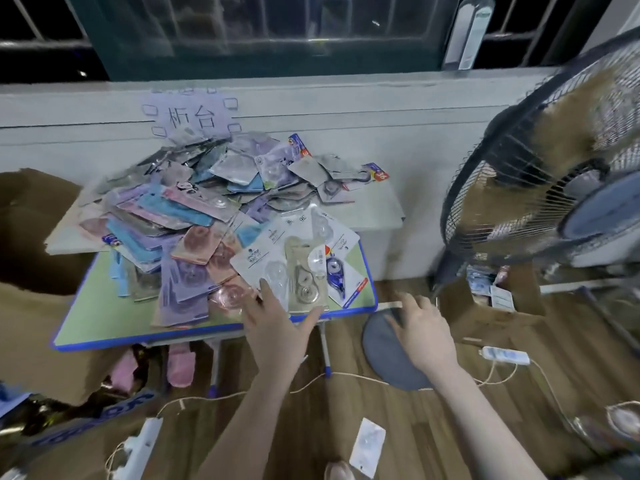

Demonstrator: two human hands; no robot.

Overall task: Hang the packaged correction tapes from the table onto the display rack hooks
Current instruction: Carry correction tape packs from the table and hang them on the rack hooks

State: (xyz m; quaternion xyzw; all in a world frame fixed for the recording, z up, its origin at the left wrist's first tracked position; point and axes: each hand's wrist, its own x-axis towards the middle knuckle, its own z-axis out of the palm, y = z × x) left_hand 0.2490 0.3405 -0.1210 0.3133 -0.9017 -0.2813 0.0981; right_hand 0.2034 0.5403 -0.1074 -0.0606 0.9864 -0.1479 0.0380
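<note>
A big heap of packaged correction tapes (194, 206) covers a small green table with a blue rim (104, 323). At its near right corner lie three flat packs: a white one (263, 268), a beige one (303, 275) and one with a blue tape (337, 268). My left hand (277, 323) reaches over the table's front edge, fingers spread, fingertips touching the white and beige packs. My right hand (422, 330) hovers open to the right of the table, above the floor, holding nothing. No display rack is in view.
A standing fan (540, 188) rises at the right, its round base (388, 355) under my right hand. Cardboard boxes (31, 306) stand at left. Cables and power strips (505, 355) cross the wooden floor. One loose pack (367, 445) lies on the floor near me.
</note>
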